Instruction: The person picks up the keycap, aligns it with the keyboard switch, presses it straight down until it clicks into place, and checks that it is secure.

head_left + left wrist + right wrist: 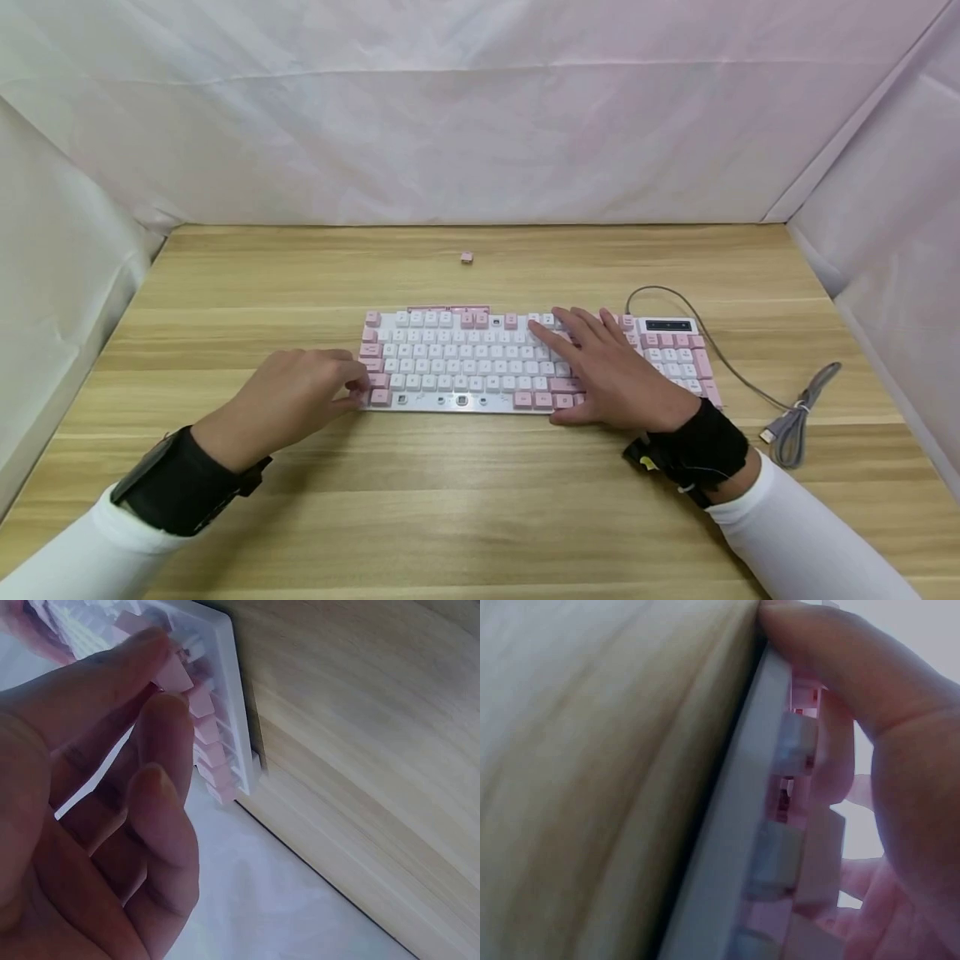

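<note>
A white and pink keyboard [450,367] lies on the wooden table. Between the thumb and forefinger of my left hand [307,396] is a pink keycap [174,675] at the keyboard's front left corner; the other fingers curl loosely below. My right hand [618,375] lies across the keyboard's right part, fingers spread over the keys toward the back edge. Its thumb [832,645] touches the front edge. Several key positions are bare, mostly along the front row, where switches [462,401] show. The keys under my right palm are hidden.
A small pink keycap [467,258] lies behind the keyboard. A long pink strip [448,309] shows along the keyboard's back edge. At the right, a grey cable [795,425] lies bundled with its USB plug. White cloth [480,117] hangs around the table [450,500].
</note>
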Demonstrator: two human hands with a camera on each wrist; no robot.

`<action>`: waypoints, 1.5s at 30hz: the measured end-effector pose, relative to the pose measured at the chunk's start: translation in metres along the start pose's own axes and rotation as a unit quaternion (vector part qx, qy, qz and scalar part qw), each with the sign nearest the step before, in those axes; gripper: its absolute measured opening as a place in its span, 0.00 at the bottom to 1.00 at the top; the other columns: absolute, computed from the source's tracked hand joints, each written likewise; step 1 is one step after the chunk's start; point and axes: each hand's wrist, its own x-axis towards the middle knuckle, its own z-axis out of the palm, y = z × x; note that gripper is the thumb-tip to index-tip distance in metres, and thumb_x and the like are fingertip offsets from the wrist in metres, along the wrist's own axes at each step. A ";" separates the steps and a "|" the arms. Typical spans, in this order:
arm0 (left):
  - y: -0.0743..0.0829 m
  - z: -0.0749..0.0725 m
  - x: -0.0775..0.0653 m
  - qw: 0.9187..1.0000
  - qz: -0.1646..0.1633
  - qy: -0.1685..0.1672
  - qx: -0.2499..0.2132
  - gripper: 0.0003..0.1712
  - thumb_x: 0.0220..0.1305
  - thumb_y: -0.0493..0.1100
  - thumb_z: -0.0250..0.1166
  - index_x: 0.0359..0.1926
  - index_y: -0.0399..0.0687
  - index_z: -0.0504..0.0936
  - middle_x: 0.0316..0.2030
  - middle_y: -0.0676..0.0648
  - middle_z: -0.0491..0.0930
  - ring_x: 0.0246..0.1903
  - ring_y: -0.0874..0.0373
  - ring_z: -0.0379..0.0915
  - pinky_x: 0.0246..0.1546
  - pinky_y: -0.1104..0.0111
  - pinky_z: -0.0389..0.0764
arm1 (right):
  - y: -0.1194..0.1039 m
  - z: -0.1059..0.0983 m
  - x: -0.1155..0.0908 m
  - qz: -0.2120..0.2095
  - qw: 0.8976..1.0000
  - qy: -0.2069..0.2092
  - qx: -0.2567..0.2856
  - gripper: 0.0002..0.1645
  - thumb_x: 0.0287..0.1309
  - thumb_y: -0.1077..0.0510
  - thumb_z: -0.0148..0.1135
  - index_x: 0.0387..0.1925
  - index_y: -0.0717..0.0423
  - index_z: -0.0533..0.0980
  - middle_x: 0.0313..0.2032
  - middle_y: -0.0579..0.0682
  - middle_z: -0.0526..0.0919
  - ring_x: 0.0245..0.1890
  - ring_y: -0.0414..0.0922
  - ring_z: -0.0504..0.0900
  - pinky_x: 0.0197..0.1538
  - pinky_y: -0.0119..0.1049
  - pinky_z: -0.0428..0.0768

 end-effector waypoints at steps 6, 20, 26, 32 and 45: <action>0.001 0.000 0.001 1.000 -0.002 -0.003 0.007 0.09 0.50 0.40 0.79 0.32 0.52 0.88 0.30 0.54 0.86 0.22 0.69 0.67 0.23 0.74 0.71 | 0.000 0.000 0.001 -0.001 1.000 -0.002 -0.001 0.72 0.40 0.28 0.76 0.80 0.41 0.46 0.77 0.59 0.53 0.77 0.58 0.51 0.74 0.67 0.47; 0.004 0.003 0.001 1.000 0.014 0.003 0.022 0.09 0.49 0.40 0.80 0.32 0.51 0.88 0.30 0.54 0.84 0.23 0.69 0.72 0.24 0.73 0.76 | 0.000 0.001 0.000 -0.001 1.000 -0.001 -0.001 0.73 0.40 0.28 0.76 0.80 0.41 0.46 0.77 0.59 0.53 0.77 0.58 0.51 0.74 0.67 0.47; 0.001 0.004 -0.003 1.000 -0.012 0.003 0.007 0.09 0.50 0.41 0.79 0.32 0.54 0.88 0.30 0.56 0.85 0.22 0.69 0.70 0.23 0.73 0.73 | 0.000 0.001 0.001 -0.002 1.000 -0.003 -0.002 0.73 0.40 0.28 0.76 0.80 0.40 0.46 0.77 0.59 0.52 0.77 0.58 0.50 0.74 0.67 0.47; -0.003 0.005 -0.005 1.000 -0.018 0.013 -0.006 0.09 0.51 0.42 0.79 0.32 0.55 0.87 0.31 0.57 0.85 0.25 0.67 0.76 0.23 0.71 0.75 | 0.000 0.000 0.000 -0.008 1.000 0.004 -0.003 0.72 0.40 0.28 0.76 0.80 0.42 0.47 0.77 0.60 0.53 0.77 0.58 0.51 0.74 0.67 0.48; -0.003 0.006 -0.005 0.999 -0.008 0.008 -0.040 0.08 0.52 0.39 0.78 0.34 0.54 0.89 0.32 0.57 0.85 0.26 0.69 0.73 0.27 0.72 0.75 | 0.000 -0.001 0.001 -0.010 1.000 0.004 0.001 0.72 0.41 0.28 0.75 0.80 0.41 0.46 0.77 0.60 0.53 0.77 0.57 0.50 0.75 0.66 0.46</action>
